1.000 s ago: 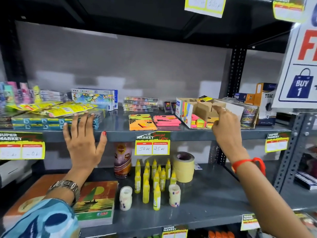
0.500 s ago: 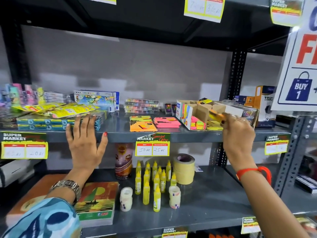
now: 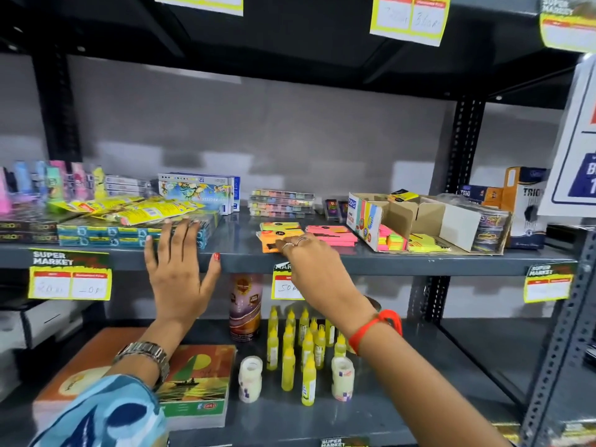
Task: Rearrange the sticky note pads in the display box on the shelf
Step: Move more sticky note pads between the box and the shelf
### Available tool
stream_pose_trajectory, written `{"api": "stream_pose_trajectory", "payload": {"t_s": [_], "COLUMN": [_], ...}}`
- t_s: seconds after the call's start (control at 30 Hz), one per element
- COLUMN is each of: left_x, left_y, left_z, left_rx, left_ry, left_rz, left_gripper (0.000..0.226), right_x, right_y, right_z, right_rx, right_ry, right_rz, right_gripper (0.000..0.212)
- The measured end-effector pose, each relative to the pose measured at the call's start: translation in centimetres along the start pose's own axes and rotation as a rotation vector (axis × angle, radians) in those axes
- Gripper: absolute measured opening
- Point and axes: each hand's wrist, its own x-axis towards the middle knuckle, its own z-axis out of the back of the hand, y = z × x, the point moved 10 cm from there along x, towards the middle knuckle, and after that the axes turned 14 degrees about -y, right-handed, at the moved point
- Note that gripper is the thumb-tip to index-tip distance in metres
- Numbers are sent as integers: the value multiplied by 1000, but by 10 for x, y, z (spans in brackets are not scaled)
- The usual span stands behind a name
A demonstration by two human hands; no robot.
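The cardboard display box [image 3: 366,221] lies open on the middle shelf, right of centre. It holds pink and green sticky note pads [image 3: 392,241] and a flat yellow pad [image 3: 423,245]. Left of the box, orange pads [image 3: 280,228] and pink pads [image 3: 333,236] lie loose on the shelf. My right hand [image 3: 314,266] reaches up to the orange pads, its curled fingers gripping the front edge of the top one. My left hand [image 3: 180,269] is spread flat against the shelf's front edge, fingertips on the blue packets [image 3: 106,235].
Price tags [image 3: 69,282] hang from the shelf edge. On the lower shelf stand several yellow glue bottles [image 3: 288,359], tape rolls [image 3: 250,379], a brown can [image 3: 245,306] and notebooks [image 3: 196,385]. A clear box of paper clips [image 3: 491,225] sits right of the display box.
My right hand left the display box carrying a pad and moved left to the orange pads. My left hand has stayed on the shelf edge.
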Motion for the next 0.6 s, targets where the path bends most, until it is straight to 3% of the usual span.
{"api": "stream_pose_trajectory", "payload": {"t_s": [0.07,0.17,0.3,0.43,0.5,0.6], "left_x": [0,-1,-1,-1,-1,-1], "left_y": [0,-1,-2,-2,-1,-1], "left_z": [0,-1,-1,0,-1,-1], "left_rx": [-3,1,0,-2,1,11], "left_ry": [-1,-12,-40,-61,-62,-60], "left_rz": [-1,-10,-4,7,10,6], "left_gripper": [61,61,60,59,59,59], "right_x": [-4,-5,-28,-59,-68,-76], "right_y": [-4,-29,-112,-180,-193,-192], "right_z": [-3,27,59,53,36,24], "right_rx": [53,110,15,-186,-267,-369], "right_ry": [59,-142,-336,-187,-8,158], "right_rz": [-44,-116,-429,-641,-609,-496], "right_gripper": [48,58,55,49,48,29]}}
